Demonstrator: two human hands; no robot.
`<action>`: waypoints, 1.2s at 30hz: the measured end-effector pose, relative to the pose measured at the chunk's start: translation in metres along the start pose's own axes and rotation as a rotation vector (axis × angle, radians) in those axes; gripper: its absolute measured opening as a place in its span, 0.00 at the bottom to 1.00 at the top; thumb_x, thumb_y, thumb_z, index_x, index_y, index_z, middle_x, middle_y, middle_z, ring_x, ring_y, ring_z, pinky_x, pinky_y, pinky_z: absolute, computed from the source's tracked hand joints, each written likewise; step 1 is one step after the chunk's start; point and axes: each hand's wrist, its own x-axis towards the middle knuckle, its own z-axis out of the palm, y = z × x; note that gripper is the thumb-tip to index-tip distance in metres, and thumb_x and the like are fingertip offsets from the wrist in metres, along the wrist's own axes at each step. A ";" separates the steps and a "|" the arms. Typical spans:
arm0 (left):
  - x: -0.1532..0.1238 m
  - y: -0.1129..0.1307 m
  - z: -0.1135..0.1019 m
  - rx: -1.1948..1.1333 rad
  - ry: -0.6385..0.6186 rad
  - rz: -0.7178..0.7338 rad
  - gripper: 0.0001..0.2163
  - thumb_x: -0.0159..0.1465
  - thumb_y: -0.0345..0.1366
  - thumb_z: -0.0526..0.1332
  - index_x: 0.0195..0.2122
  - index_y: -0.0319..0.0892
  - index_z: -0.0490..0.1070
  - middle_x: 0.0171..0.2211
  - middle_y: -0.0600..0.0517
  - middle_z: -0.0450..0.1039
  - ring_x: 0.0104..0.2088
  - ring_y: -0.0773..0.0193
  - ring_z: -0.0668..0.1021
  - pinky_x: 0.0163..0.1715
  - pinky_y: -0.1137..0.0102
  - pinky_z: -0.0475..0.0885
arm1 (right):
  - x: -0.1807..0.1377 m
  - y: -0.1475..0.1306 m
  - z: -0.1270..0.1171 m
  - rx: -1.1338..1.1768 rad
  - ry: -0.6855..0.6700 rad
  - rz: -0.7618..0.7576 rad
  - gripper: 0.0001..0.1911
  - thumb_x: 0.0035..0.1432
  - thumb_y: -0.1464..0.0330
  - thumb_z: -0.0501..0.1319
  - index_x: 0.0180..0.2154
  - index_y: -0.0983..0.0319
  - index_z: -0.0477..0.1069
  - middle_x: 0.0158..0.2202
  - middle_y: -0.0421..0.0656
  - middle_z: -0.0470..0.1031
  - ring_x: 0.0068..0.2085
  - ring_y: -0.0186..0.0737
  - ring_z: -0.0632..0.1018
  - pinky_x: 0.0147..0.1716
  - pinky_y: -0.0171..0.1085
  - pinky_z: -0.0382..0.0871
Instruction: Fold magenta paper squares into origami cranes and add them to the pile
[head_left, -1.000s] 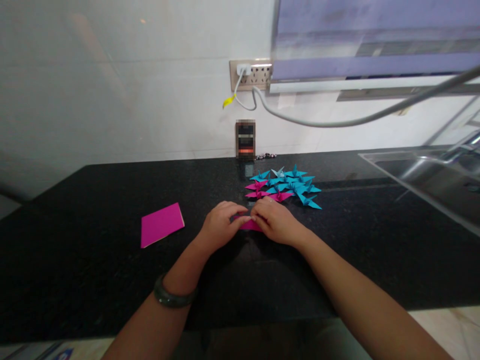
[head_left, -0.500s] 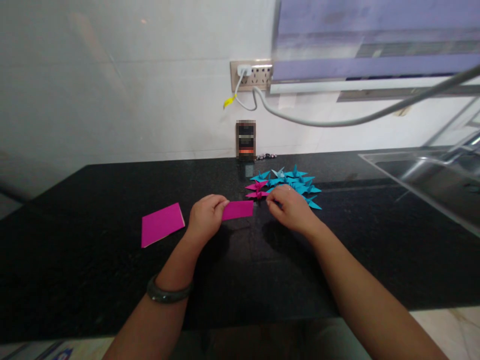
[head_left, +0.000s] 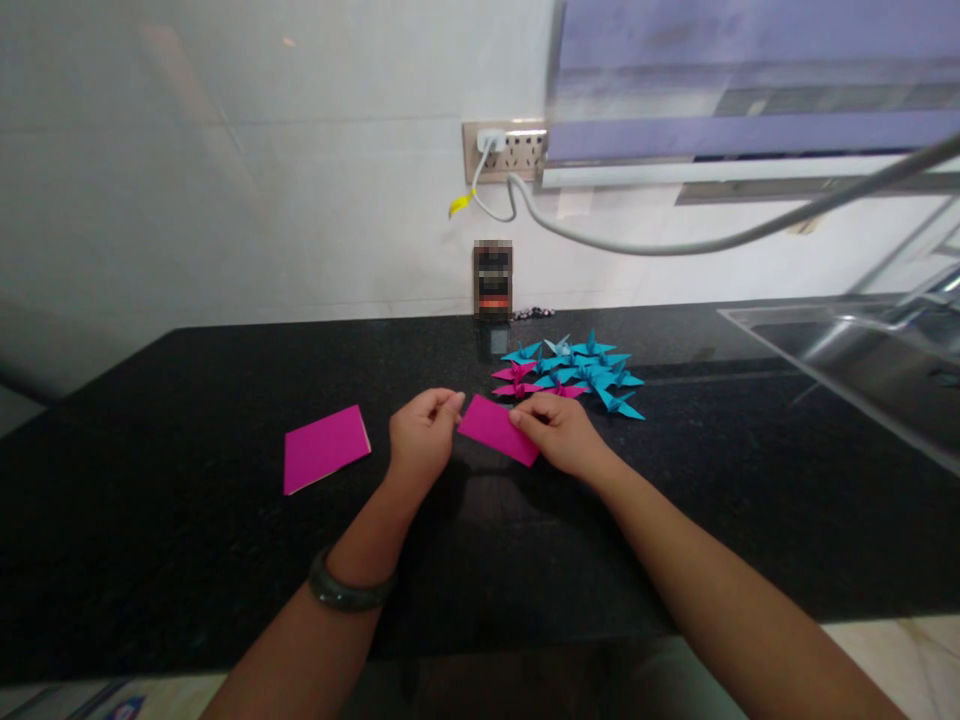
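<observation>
Head view, both hands (head_left: 559, 435) pinching pink paper (head_left: 496, 428)

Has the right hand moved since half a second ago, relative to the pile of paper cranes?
Yes. The right hand has come left and toward the person, off the paper cranes, and now pinches the pink paper that the left hand holds.

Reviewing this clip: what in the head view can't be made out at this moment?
- Small dark object against the wall: pixelated, so unreadable.
- Right hand fingertips: tucked behind the folded pink paper.
- Paper cranes: overlapping and small, exact count unclear.
- Sink: cut off by the right edge.
- Item at bottom-left edge: cropped.
</observation>
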 end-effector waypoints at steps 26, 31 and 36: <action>-0.007 0.010 0.013 -0.873 -0.372 -0.541 0.12 0.47 0.32 0.66 0.33 0.36 0.73 0.29 0.49 0.76 0.27 0.66 0.76 0.31 0.71 0.71 | -0.005 -0.005 0.001 0.008 -0.110 -0.370 0.04 0.53 0.72 0.58 0.31 0.60 0.71 0.33 0.42 0.64 0.38 0.36 0.68 0.39 0.37 0.64; -0.007 0.012 0.014 -0.941 -0.336 -0.547 0.11 0.49 0.32 0.64 0.35 0.36 0.73 0.30 0.49 0.76 0.28 0.67 0.75 0.32 0.71 0.71 | -0.007 -0.005 0.011 0.041 -0.118 -0.273 0.07 0.54 0.68 0.57 0.25 0.63 0.67 0.29 0.41 0.65 0.31 0.33 0.68 0.32 0.34 0.63; -0.008 0.009 0.016 -0.938 -0.409 -0.521 0.09 0.51 0.33 0.63 0.33 0.36 0.72 0.31 0.48 0.75 0.29 0.66 0.76 0.33 0.70 0.70 | -0.006 -0.002 0.021 0.086 0.009 0.065 0.13 0.53 0.64 0.55 0.20 0.63 0.62 0.17 0.36 0.61 0.21 0.30 0.63 0.21 0.31 0.57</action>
